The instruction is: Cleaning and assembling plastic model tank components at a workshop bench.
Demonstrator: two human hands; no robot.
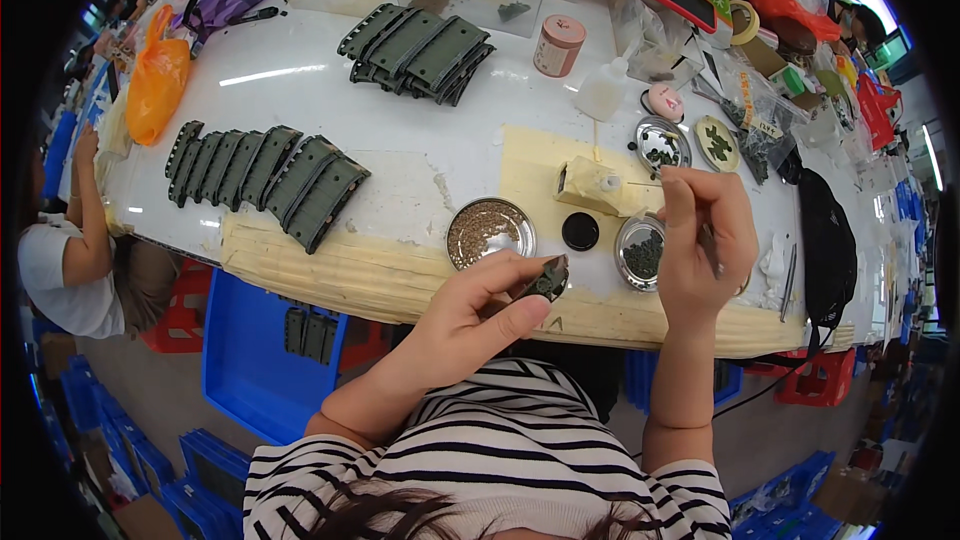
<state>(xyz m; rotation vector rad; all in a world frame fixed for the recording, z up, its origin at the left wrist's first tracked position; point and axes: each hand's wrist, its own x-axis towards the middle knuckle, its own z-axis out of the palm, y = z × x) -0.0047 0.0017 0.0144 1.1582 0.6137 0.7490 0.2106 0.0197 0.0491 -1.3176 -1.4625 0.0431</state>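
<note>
OK, big white tbl (pixel 300 105) spanning the view; blue bin (pixel 245 340) below tbl's front edge, L side; row of green panels (pixel 265 175) on tbl's L half. R hand (pixel 708 235) over tbl's R half, fingers curled, can't tell if gripping. L hand (pixel 480 315) at tbl's front edge, pinching sm. dk-green pc (pixel 549 281) there, thumb vs. fingers.

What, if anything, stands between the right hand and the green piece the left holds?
Nothing visible blocks the right hand from the green piece; the black disc and metal dish sit lower, on the table.
</note>
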